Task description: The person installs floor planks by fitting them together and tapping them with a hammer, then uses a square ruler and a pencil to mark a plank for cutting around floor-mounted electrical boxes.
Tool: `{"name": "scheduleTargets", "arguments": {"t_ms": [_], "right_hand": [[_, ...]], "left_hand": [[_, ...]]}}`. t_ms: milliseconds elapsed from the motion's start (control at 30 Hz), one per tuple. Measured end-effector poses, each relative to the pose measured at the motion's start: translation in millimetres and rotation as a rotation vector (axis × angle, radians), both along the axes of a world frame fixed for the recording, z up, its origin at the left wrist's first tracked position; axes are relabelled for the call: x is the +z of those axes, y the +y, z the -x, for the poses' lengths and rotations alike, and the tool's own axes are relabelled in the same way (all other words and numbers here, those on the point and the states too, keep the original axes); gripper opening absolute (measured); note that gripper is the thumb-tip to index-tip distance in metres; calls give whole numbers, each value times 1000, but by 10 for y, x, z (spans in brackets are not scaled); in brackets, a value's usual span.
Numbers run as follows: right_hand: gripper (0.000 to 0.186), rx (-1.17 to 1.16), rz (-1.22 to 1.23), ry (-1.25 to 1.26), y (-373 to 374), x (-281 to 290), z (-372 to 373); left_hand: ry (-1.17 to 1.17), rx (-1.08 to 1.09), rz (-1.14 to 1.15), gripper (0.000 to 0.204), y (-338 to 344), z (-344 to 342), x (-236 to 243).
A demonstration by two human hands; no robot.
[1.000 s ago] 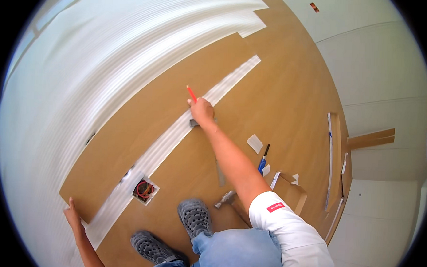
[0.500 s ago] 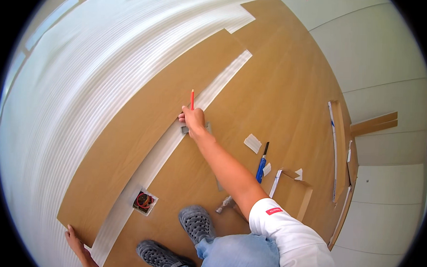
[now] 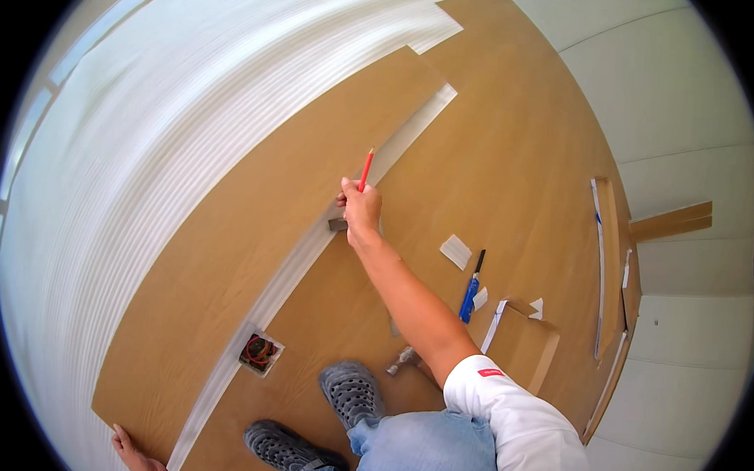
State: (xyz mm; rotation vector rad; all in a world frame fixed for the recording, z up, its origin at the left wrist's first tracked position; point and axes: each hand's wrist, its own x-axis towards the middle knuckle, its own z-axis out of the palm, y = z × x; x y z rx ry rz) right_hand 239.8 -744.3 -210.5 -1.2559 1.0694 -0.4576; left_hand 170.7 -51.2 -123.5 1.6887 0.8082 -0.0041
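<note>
A long wood-look floor plank point(image 3: 253, 206) lies beside the laid floorboards, with a narrow strip of pale underlay point(image 3: 289, 270) showing between them. My right hand point(image 3: 363, 212) is closed around a red pencil point(image 3: 367, 169), its tip pointing up and away. It rests over the plank's right edge, beside a small grey block point(image 3: 337, 225) partly covered by the hand. At the lower left, my left hand point(image 3: 137, 455) has its fingers against the plank's near end and grips that edge; part of it is hidden. A square floor box with wires point(image 3: 259, 352) sits next to the strip.
White ribbed underlay point(image 3: 131, 144) spreads to the left. On the boards at right lie a blue-handled cutter point(image 3: 471, 293), an underlay scrap point(image 3: 455, 251), a hammer point(image 3: 401, 361) and an open cardboard box point(image 3: 522, 348). My grey clogs point(image 3: 351, 392) stand near the floor box.
The plank has shifted right toward the laid boards, so the underlay strip is narrower. My right hand has moved slightly right with the pencil, which now leans right. The view has shifted a little.
</note>
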Motion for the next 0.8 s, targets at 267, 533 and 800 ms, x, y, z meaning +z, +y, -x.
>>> {"name": "scheduleTargets", "arguments": {"t_ms": [267,533,800], "right_hand": [[18,304,-8,20,-344,-616,-200],[40,661,314,562,-315,-257,-356],[49,735,482,614,-563,-312,-310]], "left_hand": [[33,20,106,29,-399,-212,-299],[286,-224,-400,47,-347,-279,-679],[556,-632,-835,70,-530,-453,-723]]}}
